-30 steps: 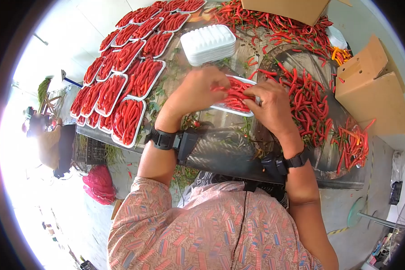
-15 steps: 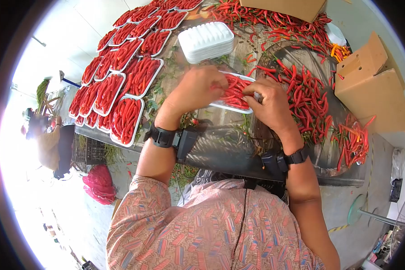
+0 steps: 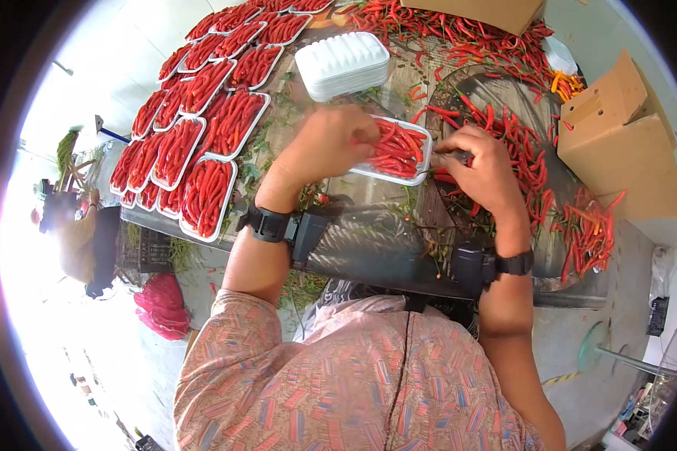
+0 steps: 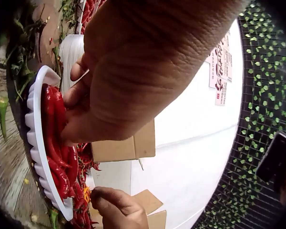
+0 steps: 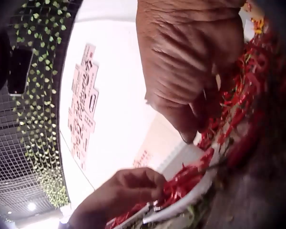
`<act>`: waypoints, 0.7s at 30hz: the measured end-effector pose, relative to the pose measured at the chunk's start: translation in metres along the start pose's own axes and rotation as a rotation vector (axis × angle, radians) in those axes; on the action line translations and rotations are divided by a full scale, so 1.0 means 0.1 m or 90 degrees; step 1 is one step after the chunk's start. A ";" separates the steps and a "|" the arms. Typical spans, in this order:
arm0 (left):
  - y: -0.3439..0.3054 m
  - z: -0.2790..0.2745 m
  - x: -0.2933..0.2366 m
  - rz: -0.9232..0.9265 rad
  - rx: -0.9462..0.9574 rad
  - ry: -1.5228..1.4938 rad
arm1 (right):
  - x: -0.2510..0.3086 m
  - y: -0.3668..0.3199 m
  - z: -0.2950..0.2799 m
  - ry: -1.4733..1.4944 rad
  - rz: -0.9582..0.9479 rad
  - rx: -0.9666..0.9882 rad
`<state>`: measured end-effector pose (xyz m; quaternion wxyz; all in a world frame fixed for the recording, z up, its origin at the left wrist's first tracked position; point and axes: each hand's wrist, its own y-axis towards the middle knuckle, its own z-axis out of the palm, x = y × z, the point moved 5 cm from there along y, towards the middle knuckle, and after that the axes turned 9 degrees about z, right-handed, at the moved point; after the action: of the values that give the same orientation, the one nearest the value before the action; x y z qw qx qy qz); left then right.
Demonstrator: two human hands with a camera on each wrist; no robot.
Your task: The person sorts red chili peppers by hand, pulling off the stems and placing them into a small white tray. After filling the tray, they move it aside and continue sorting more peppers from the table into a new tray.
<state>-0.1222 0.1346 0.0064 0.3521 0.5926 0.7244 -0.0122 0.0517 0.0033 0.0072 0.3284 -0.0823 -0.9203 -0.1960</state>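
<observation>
A white foam tray [image 3: 390,180] filled with long red chilies [image 3: 400,149] lies in front of me on the table. My left hand [image 3: 331,143] is at the tray's left end, fingers curled down onto the chilies and gripping there. In the left wrist view its fingertips press against chilies [image 4: 55,129] inside the ribbed tray wall. Just off the tray's right end hovers my right hand [image 3: 480,167], fingers loosely bent, thumb and forefinger apart. A single chili [image 5: 243,149] lies beside the tray under that hand in the right wrist view, its stem toward the rim.
Filled chili trays [image 3: 207,192] stand stacked in rows at left. Behind the work tray is a stack of empty white trays [image 3: 342,68]. Loose chilies [image 3: 519,161] spread over the right and back. A cardboard box [image 3: 624,143] stands at right. Stems and leaves litter the table.
My right hand has let go at the tray's right end and drawn back to the right, uncovering the chilies there. The left hand stays at the left end.
</observation>
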 end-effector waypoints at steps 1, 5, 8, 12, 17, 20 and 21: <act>0.00 0.00 0.00 -0.001 -0.001 0.000 | -0.03 -0.02 -0.04 -0.022 0.012 0.038; 0.00 -0.01 -0.02 -0.006 0.002 0.007 | -0.05 -0.05 0.02 -0.109 0.034 0.096; 0.00 -0.01 -0.03 -0.014 -0.005 -0.004 | -0.09 -0.06 0.10 -0.160 0.017 0.092; 0.01 -0.02 -0.05 -0.011 -0.012 0.003 | -0.14 -0.04 0.13 -0.165 0.034 0.118; 0.02 -0.02 -0.06 -0.015 -0.007 0.006 | -0.11 -0.06 0.15 -0.154 0.054 0.162; 0.02 -0.03 -0.08 -0.021 -0.005 0.010 | -0.04 -0.07 0.13 -0.165 0.054 0.179; 0.02 -0.03 -0.08 -0.027 0.000 0.016 | -0.03 -0.07 0.12 -0.167 0.060 0.181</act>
<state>-0.1220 0.1295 0.0138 0.3428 0.5772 0.7411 -0.0120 0.0452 0.0020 -0.0058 0.2227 -0.1029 -0.9688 -0.0357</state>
